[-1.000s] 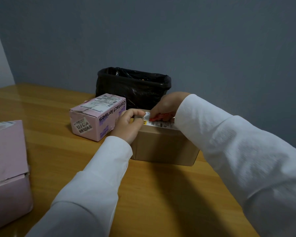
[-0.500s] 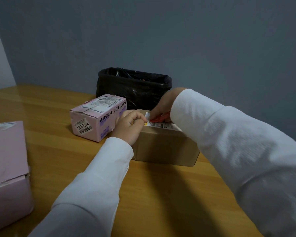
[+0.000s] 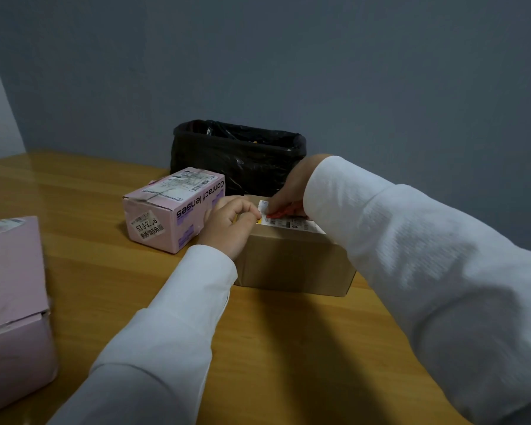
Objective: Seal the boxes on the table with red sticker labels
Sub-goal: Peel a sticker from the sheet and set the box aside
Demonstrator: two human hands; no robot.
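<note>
A brown cardboard box (image 3: pixel 292 262) stands on the wooden table (image 3: pixel 282 348) in the middle of the view, with a white shipping label on its top. My left hand (image 3: pixel 230 225), fingers curled, pinches a small white backing strip (image 3: pixel 263 207) at the box's top left corner. My right hand (image 3: pixel 288 188) reaches over the box top and pinches a red sticker label (image 3: pixel 278 213) just above the shipping label. My right sleeve hides the box's right top. A pink "Contact lenses" box (image 3: pixel 172 210) sits just left of the brown box.
A black bin (image 3: pixel 236 154) lined with a plastic bag stands behind the boxes against the grey wall. A larger pink box (image 3: pixel 11 305) sits at the table's left near edge. Bare wood lies in front of the brown box.
My right hand has drawn slightly back and up over the box top with the red sticker. My left hand stays at the corner, and the white strip now stands up between the hands.
</note>
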